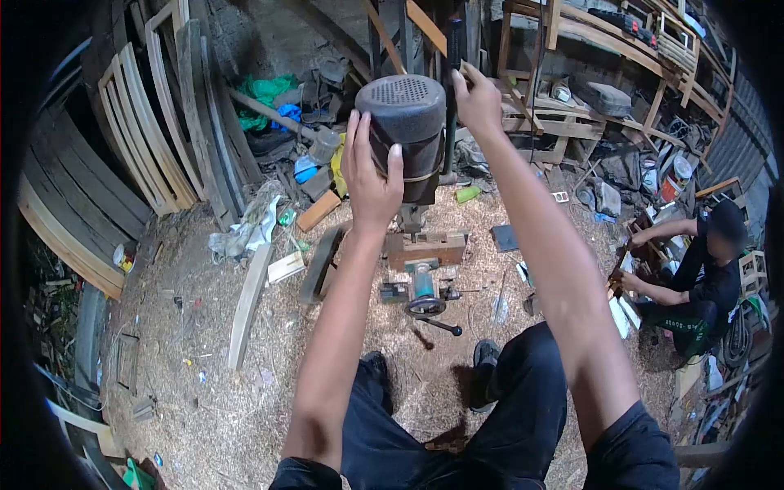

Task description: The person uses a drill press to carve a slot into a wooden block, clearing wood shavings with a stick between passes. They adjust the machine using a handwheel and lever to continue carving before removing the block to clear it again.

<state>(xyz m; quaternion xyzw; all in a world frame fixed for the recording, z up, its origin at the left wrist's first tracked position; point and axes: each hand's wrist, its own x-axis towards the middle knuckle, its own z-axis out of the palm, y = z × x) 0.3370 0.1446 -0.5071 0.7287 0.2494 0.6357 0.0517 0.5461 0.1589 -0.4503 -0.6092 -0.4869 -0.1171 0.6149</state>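
A dark, dusty motor housing (400,102) with a vented round cap stands upright before me, part of a drill-press-like machine. My left hand (371,175) lies against its left and near side, fingers stretched up and thumb apart. At the upper right, my right hand (478,102) is closed around a dark upright lever handle (456,49); part of its grip is hidden. Below the motor, the machine's bit (412,219) points down at a wooden block (437,249). That block sits on a green vise-like base with a handwheel (425,306) and a crank handle (441,327).
Wood shavings cover the floor. Curved boards (143,131) lean on the left wall, and a loose plank (249,306) lies left of the machine. At right, a person (702,269) crouches, hands on small pieces. Scrap and wooden frames (563,131) crowd the back.
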